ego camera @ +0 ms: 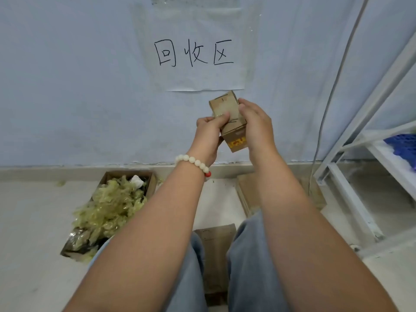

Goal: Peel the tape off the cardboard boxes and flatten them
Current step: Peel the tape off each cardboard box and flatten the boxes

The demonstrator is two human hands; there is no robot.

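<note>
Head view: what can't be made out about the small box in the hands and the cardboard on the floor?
All in the head view:
Small box: left hand and right hand grip it and cover its sides; whether any tape end is lifted is too blurred to tell.
Floor cardboard: the legs hide its edges.
Cardboard pile by the wall: the right forearm covers most.
Blue thing: cut off by the right edge.

Bright, even light, soft shadows; wide-angle bending at edges, slightly soft focus

small brown cardboard box [229, 122] tilted, held midair; clear tape [224, 108] across top.
</note>
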